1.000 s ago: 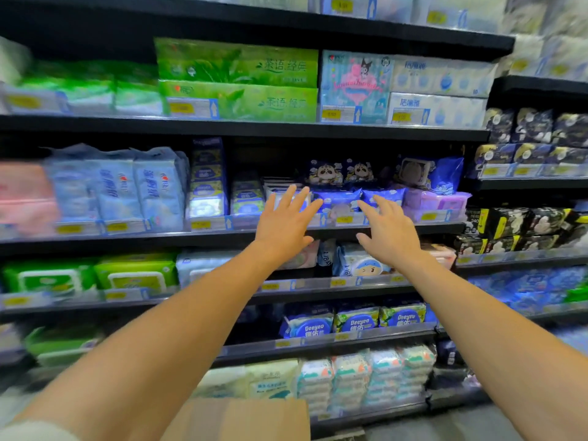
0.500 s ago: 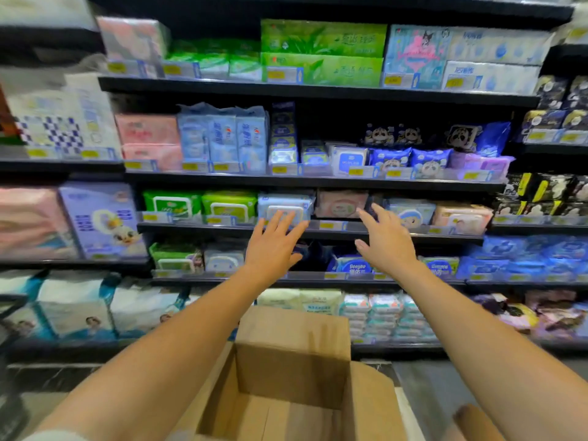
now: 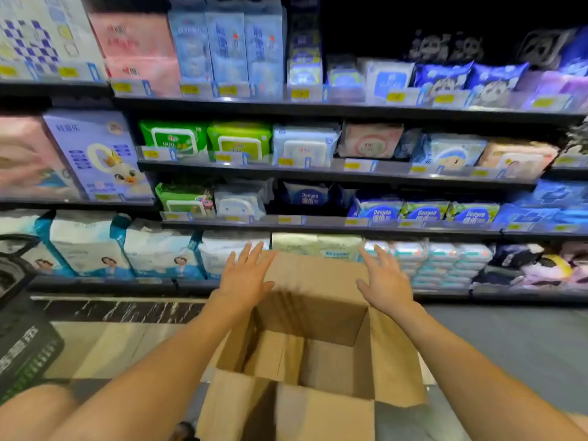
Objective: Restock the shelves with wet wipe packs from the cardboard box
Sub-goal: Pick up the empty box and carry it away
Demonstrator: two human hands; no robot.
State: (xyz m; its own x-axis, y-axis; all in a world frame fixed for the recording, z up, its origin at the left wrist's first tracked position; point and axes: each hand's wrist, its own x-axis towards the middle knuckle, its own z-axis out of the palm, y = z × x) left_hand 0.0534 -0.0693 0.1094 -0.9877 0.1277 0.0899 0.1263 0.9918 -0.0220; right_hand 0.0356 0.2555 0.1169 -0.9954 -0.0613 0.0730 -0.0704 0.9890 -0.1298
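Cardboard box [image 3: 318,316] looks bare — splayed, empty left hand [image 3: 246,278] and right hand [image 3: 383,281] could shove its far rim over.

Hands [image 3: 246,280] [image 3: 386,289] lower, over cardboard box [image 3: 318,316]

Cardboard box [image 3: 321,313]: brown, flaps open, upright on near floor | wet wipe packs [image 3: 239,142]: green, blue, pink, lined along far shelves [image 3: 318,172]

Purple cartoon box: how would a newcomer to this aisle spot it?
Start at the dark store shelves behind the open cardboard box. Look just left of the green wipe packs. Unlike its pink and green neighbours, the purple box shows a white crowned animal.
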